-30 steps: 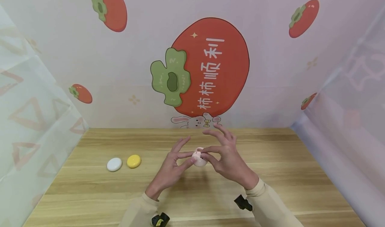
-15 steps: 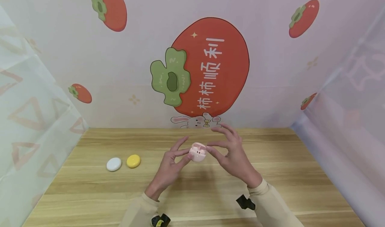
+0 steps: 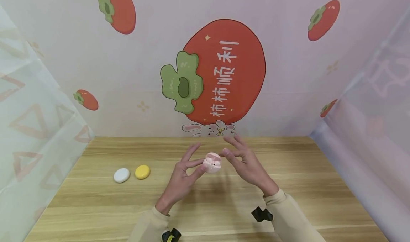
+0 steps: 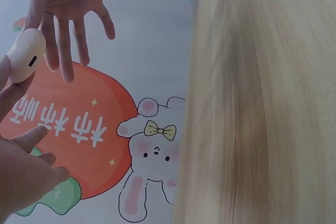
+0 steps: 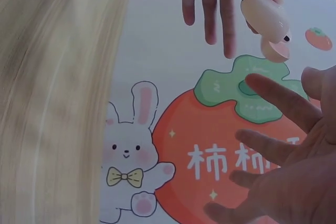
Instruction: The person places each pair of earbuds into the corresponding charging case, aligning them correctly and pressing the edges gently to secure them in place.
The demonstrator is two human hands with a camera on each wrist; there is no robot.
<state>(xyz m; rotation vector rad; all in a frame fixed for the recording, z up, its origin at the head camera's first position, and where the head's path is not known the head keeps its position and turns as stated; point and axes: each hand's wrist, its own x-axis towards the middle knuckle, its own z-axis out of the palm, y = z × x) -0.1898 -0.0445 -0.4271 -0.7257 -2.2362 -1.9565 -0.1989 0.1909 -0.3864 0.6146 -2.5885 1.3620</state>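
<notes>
A small, glossy pink earbud case [image 3: 212, 168] is held above the table in the middle of the head view. Its lid [image 3: 214, 156] stands raised, and earbuds with dark spots show inside. My left hand [image 3: 180, 179] pinches the case's left side between thumb and index finger, its other fingers extended. Just right of the case is my right hand [image 3: 250, 165], fingers spread and holding nothing; in the right wrist view, its fingers [image 5: 286, 95] are apart from the case. A dark slot marks the case's outside [image 4: 27, 51] in the left wrist view.
On the wooden table [image 3: 105, 206], a white round disc-like object [image 3: 121, 175] and a yellow one [image 3: 142, 172] lie side by side to the left. A backdrop printed with persimmons [image 3: 237, 71] rises behind the table's far edge, and pale sheets flank both sides.
My right hand's fingers have left the earbud case and drawn slightly right. The lid, lower before, now stands raised with the earbuds showing. My left hand keeps its pinch.
</notes>
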